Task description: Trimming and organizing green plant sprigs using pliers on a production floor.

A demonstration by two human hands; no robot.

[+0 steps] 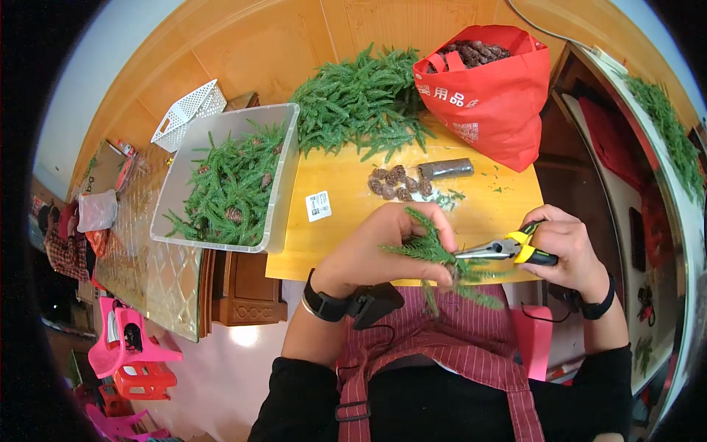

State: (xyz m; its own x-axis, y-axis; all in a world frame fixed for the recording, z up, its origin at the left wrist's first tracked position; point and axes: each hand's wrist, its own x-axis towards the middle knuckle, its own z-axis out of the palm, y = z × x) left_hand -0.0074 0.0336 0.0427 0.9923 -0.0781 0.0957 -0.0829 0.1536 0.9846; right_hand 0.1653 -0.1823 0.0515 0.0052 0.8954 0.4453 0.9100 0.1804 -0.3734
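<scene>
My left hand (394,247) pinches a green artificial pine sprig (423,249) over the table's near edge. My right hand (567,247) is wrapped round needle-nose pliers (508,247) with yellow and black handles. The pliers' tips reach the middle of the sprig, near a small brownish part that may be a pine cone, partly hidden by my fingers. Beyond my hands, several small pine cones (396,177) lie on the yellow table (346,247) beside a dark wrapped cylinder (445,169). Loose green bits are scattered near them.
A translucent bin (289,177) of pine sprigs with cones stands left. Behind are a heap of green sprigs (361,99) and a red bag (490,110) of pine cones. A white label (318,206) lies on the table. Pink stools (121,339) stand at lower left.
</scene>
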